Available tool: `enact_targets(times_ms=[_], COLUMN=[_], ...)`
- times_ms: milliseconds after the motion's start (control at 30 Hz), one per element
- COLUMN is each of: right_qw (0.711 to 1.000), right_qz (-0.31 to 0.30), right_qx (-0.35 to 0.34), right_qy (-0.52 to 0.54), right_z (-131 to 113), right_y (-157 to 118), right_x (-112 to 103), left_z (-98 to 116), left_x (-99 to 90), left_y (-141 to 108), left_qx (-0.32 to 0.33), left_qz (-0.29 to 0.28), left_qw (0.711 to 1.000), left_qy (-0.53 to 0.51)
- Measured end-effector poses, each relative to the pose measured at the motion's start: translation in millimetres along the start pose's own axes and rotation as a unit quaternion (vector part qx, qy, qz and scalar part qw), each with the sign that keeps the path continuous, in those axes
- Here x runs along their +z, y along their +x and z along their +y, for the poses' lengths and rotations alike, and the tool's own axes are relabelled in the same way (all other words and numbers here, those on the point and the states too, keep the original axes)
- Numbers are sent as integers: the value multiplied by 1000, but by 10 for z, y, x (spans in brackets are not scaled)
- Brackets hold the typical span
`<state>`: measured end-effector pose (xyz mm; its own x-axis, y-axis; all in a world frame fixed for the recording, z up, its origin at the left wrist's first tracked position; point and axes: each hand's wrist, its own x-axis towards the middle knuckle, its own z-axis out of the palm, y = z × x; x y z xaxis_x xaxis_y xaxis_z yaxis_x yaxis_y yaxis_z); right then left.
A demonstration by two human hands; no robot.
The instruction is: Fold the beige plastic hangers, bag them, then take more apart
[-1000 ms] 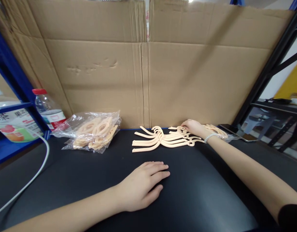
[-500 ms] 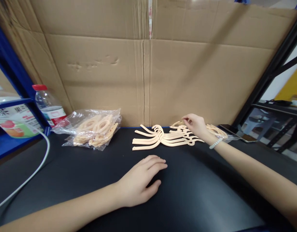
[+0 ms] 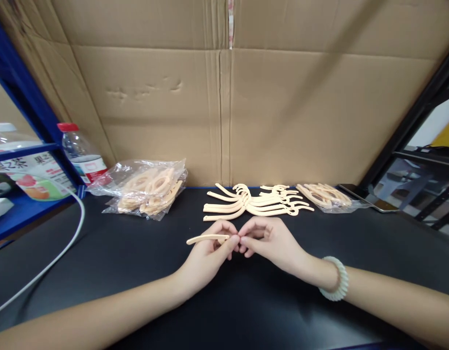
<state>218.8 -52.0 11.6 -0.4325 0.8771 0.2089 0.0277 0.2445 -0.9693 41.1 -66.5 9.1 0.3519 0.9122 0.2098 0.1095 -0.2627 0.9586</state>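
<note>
In front of me, above the black table, my left hand (image 3: 209, 257) is closed on a slim beige plastic hanger piece (image 3: 204, 238). Its curved arm sticks out to the left past my fingers. My right hand (image 3: 270, 243) meets the left at the fingertips, pinching the other end of the piece, which the fingers mostly hide. Just beyond both hands lies a fanned row of beige folding hangers (image 3: 227, 208), arms to the left and hooks bunched in the middle. More loose hanger pieces (image 3: 282, 193) lie at its right.
A clear bag of beige hanger parts (image 3: 147, 189) sits at the back left, another bag (image 3: 324, 195) at the back right beside a phone (image 3: 377, 201). A red-capped bottle (image 3: 83, 155) and a white cable (image 3: 52, 270) are at left. Cardboard (image 3: 154, 112) walls the back.
My right hand has come back from the pieces at the back right to meet my left hand. My left hand has lifted from the table and now grips a hanger piece.
</note>
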Motion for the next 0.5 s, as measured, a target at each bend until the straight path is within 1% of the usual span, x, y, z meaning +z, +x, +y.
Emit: enact_targets(times_ms=[67,100,167,200,267,300,333,433,500], right_qw=[995,986,954,931,881,865,856,850,850], right_qz=[13,26,57,69,54,42,33,22,17], right_qx=[-57,-93,-153,-173,-177,-166,-156,-139,-140], right_qy=[-83,-136,-251,-314,-435,-471,-493,-508,-508], right_z=[2,-3,1,18,84,127,170,244,225], right_y=[42,79,173,224,318,356,386,424,405], right_x=[-103,-183,-375,-473,-646,-711,-758,-803,-787], left_z=[-6,-10,-15,-14,-6,-3,0,-4,-7], left_x=[-9,-12,-16,-18,-20,-22,-24,-49,-86], left_y=[16,24,36,39,40,40,41,58,77], left_qx=[-4,-9,-22,-29,-40,-45,-50,-68,-76], left_qz=[8,13,27,34,44,47,52,72,88], left_qw=[1000,1000,999,999,998,998,997,995,992], left_qy=[3,3,0,-3,-11,-15,-18,-33,-51])
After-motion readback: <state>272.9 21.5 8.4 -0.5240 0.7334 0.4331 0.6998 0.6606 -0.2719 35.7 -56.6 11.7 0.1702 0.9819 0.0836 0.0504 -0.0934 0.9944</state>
